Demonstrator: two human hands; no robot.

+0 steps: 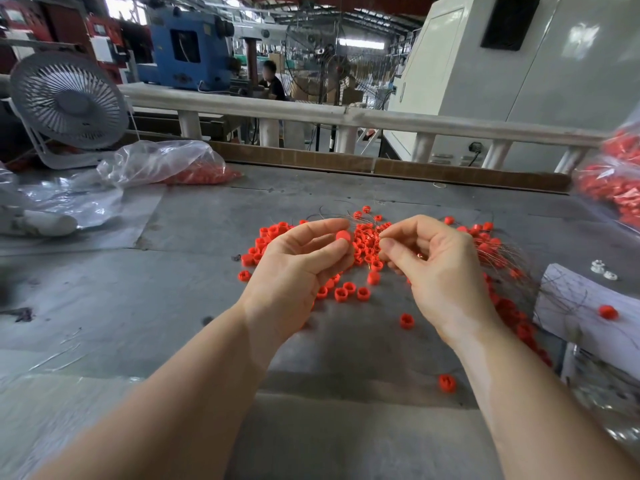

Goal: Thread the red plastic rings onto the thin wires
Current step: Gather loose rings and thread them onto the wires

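Left hand (294,261) raised above the loose pile of red rings (367,251), pinching one red ring (343,236) between thumb and fingers. Right hand (429,261) just right of that ring, fingertips closed on a thin wire (367,221) reaching back over the pile. More wires (509,258) fanned right of the pile. Grey table (194,299) beneath; bagged rings (204,174) far left of the pile.

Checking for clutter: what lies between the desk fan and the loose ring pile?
In the head view, a clear plastic bag of red rings, then bare grey tabletop.
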